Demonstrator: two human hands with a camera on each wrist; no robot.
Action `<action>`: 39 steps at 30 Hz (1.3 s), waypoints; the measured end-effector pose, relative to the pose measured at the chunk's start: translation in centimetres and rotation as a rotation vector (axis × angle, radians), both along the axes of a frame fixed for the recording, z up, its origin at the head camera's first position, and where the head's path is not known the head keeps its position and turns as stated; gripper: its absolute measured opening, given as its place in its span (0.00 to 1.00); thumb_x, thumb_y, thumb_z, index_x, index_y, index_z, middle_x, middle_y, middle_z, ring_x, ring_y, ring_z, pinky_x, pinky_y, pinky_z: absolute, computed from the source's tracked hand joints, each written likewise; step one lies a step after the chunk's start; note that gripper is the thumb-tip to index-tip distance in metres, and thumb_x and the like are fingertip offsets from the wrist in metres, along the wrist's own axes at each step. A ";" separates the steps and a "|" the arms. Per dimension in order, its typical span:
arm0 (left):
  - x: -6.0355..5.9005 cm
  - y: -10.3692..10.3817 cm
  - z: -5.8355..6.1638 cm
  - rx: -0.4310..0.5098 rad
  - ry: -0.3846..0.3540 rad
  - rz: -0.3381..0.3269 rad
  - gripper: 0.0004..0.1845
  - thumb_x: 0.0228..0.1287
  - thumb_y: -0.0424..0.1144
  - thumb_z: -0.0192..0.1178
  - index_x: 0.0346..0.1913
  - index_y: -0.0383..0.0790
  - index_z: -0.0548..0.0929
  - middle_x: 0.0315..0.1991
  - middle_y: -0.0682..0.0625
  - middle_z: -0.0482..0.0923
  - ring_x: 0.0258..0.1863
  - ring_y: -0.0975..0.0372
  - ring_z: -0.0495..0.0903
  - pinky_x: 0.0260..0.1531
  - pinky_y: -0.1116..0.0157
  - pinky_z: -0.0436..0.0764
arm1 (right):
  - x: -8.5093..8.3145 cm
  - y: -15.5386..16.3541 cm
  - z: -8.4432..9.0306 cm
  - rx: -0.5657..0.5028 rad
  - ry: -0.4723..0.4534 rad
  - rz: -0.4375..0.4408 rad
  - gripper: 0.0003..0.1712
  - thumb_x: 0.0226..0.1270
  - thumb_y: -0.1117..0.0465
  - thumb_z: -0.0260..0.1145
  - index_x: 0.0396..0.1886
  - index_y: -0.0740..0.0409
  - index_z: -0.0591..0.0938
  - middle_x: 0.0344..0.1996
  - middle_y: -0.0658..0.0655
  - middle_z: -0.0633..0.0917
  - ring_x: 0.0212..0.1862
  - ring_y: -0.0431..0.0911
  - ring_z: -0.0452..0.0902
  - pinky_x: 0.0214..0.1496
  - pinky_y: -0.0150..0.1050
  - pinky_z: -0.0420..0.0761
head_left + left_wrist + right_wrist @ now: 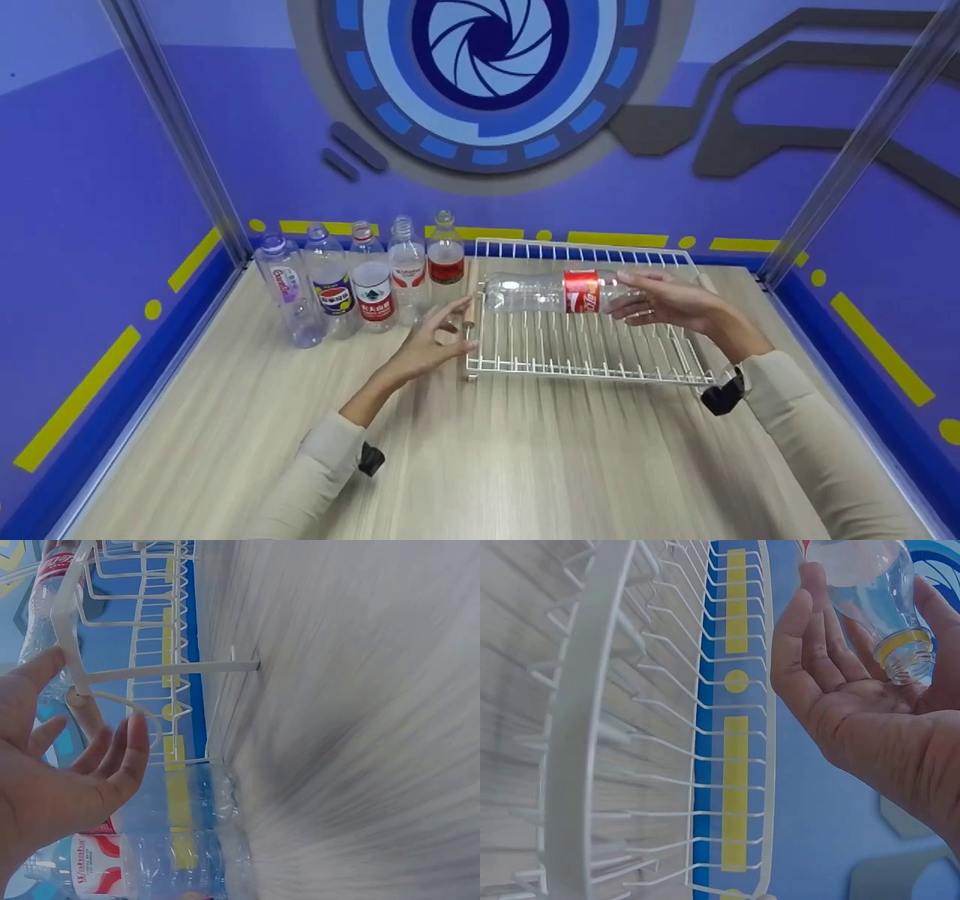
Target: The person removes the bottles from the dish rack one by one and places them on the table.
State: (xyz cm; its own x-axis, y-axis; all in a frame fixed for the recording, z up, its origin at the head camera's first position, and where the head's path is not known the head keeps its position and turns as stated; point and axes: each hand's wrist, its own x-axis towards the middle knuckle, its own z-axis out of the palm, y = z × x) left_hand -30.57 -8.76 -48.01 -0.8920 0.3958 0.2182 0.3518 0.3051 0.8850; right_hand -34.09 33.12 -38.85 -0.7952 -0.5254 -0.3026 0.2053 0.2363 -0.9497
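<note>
My right hand (679, 300) holds a clear plastic cola bottle (525, 292) by its neck end, thumb above and fingers below. The bottle lies sideways over the white wire rack (592, 369), its red label (582, 292) at the middle and its base to the left. In the right wrist view, the uncapped neck (909, 660) with a yellow ring points at the palm. My left hand (426, 343) is at the rack's left side, by the wooden handle (471, 300), fingers loosely bent. The left wrist view shows the thumb (46, 666) against the rack's corner.
Several empty plastic bottles stand in a row left of the rack: a purplish bottle (292, 300), one with a dark blue label (334, 297), a red-and-white one (373, 291) among them. Blue walls and metal posts (180, 135) enclose the wooden table (450, 450).
</note>
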 end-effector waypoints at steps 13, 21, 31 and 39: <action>1.1 2.1 2.8 0.108 0.274 -0.035 0.47 0.51 0.33 0.79 0.75 0.42 0.68 0.72 0.42 0.68 0.63 0.51 0.73 0.56 0.50 0.82 | 1.2 -1.6 -0.5 -0.025 -0.033 0.075 0.20 0.84 0.46 0.49 0.63 0.50 0.75 0.45 0.53 0.91 0.50 0.46 0.86 0.57 0.39 0.83; 1.4 2.1 3.4 -0.047 0.395 -0.022 0.39 0.51 0.38 0.80 0.69 0.46 0.78 0.63 0.43 0.78 0.52 0.55 0.80 0.50 0.63 0.81 | 1.9 -2.6 -0.2 0.031 0.031 0.138 0.29 0.84 0.48 0.50 0.73 0.60 0.69 0.48 0.55 0.90 0.50 0.48 0.87 0.56 0.41 0.84; 1.5 1.9 3.6 -0.228 0.588 0.046 0.36 0.50 0.35 0.79 0.66 0.44 0.81 0.60 0.41 0.80 0.63 0.48 0.78 0.61 0.51 0.81 | 2.8 -2.9 0.7 0.113 0.133 0.210 0.35 0.79 0.57 0.59 0.79 0.61 0.60 0.63 0.68 0.80 0.57 0.51 0.84 0.58 0.43 0.84; 1.6 1.0 3.6 -0.165 0.498 0.028 0.35 0.50 0.37 0.80 0.65 0.46 0.82 0.59 0.44 0.82 0.59 0.51 0.81 0.55 0.52 0.84 | 3.0 -2.5 1.1 0.059 0.203 0.219 0.39 0.72 0.68 0.64 0.79 0.61 0.60 0.68 0.65 0.75 0.59 0.47 0.83 0.60 0.43 0.84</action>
State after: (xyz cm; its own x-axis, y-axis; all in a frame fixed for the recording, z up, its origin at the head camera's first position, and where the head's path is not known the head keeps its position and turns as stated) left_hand -28.95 -7.74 -44.41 -0.7069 0.4382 0.5553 0.7073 0.4418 0.5518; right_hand -31.10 30.66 -37.71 -0.7120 -0.6774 -0.1847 -0.0489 0.3103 -0.9494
